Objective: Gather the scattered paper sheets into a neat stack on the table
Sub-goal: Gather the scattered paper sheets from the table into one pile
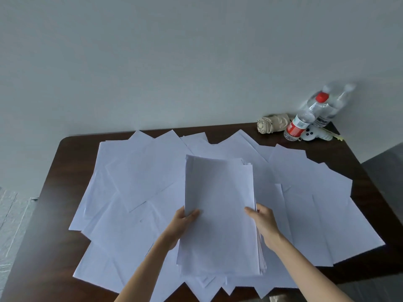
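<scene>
A thick stack of white paper sheets (220, 210) is held in the middle of the view, above the dark brown table (54, 192). My left hand (183, 223) grips its left edge, thumb on top. My right hand (265, 225) grips its right edge the same way. The stack's edges are roughly aligned, with a few sheets fanning out at the lower right. Several loose white sheets (139, 171) lie scattered and overlapping across most of the tabletop, under and around the stack, some hanging over the near edge.
At the table's far right corner stand two clear water bottles (305, 118), one with a red cap and label. Beside them lie a beige folded umbrella (273, 124) and a small white plush toy (310, 134). A pale wall rises behind the table.
</scene>
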`<state>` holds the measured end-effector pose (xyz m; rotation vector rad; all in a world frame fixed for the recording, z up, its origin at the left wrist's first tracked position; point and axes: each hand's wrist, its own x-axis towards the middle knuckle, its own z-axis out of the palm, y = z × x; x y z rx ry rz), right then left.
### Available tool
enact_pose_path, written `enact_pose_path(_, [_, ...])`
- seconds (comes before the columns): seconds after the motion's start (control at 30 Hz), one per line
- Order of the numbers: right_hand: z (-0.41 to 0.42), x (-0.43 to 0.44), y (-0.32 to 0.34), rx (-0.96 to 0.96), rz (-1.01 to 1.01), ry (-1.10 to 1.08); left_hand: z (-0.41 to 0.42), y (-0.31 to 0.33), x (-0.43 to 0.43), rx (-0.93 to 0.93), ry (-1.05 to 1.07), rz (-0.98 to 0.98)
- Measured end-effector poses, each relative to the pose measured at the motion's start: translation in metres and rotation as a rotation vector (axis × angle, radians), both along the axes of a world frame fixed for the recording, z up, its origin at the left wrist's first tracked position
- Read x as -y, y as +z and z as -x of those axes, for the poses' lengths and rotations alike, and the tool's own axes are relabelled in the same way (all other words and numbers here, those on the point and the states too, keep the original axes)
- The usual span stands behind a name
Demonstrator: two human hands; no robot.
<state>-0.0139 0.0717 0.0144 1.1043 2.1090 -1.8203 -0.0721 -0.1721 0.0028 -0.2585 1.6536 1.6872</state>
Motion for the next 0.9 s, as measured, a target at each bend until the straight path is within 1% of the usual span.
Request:
enact_pose_path(0.1, [-0.015,-0.028,-0.005,0.028,-0.051,0.010,-0.017,0.001,-0.031,-0.015,0.016,0.048])
enact_pose_path(0.2, [-0.028,-0.052,-0.009,0.047,-0.102,0.059,-0.035,0.001,-0.060,0.000,0.076,0.084])
enact_pose_path(0.27, [-0.036,-0.069,-0.011,0.059,-0.161,0.105,-0.047,-0.002,-0.080,-0.002,0.094,0.156])
enact_pose_path(0.33, [-0.043,-0.082,-0.014,0.107,-0.258,0.154,-0.056,-0.010,-0.096,-0.032,0.084,0.311])
enact_pose_path(0.4, [-0.050,-0.092,-0.018,0.166,-0.336,0.175,-0.064,-0.015,-0.111,-0.118,0.009,0.572])
enact_pose_path(0.47, [-0.054,-0.100,-0.025,0.206,-0.354,0.151,-0.072,-0.019,-0.124,-0.172,-0.056,0.824])
enact_pose_path(0.53, [-0.053,-0.104,-0.031,0.213,-0.305,0.117,-0.077,-0.019,-0.134,-0.144,-0.044,0.907])
enact_pose_path(0.6, [-0.051,-0.108,-0.031,0.198,-0.238,0.074,-0.082,-0.017,-0.140,-0.140,-0.019,0.927])
enact_pose_path(0.67, [-0.050,-0.112,-0.032,0.213,-0.247,0.049,-0.083,-0.018,-0.139,-0.136,0.029,0.918])
enact_pose_path(0.7, [-0.051,-0.113,-0.032,0.215,-0.257,0.045,-0.085,-0.016,-0.137,-0.112,0.075,0.878])
enact_pose_path(0.73, [-0.052,-0.115,-0.034,0.205,-0.245,0.043,-0.085,-0.017,-0.134,-0.077,0.138,0.785])
enact_pose_path(0.8, [-0.052,-0.118,-0.036,0.175,-0.205,0.055,-0.085,-0.017,-0.129,0.004,0.263,0.533])
enact_pose_path(0.83, [-0.052,-0.119,-0.038,0.170,-0.198,0.073,-0.087,-0.017,-0.127,0.034,0.291,0.444])
enact_pose_path(0.87, [-0.053,-0.119,-0.040,0.170,-0.183,0.089,-0.089,-0.017,-0.125,0.045,0.288,0.392])
enact_pose_path(0.9, [-0.053,-0.119,-0.039,0.156,-0.154,0.101,-0.091,-0.018,-0.123,0.040,0.267,0.381])
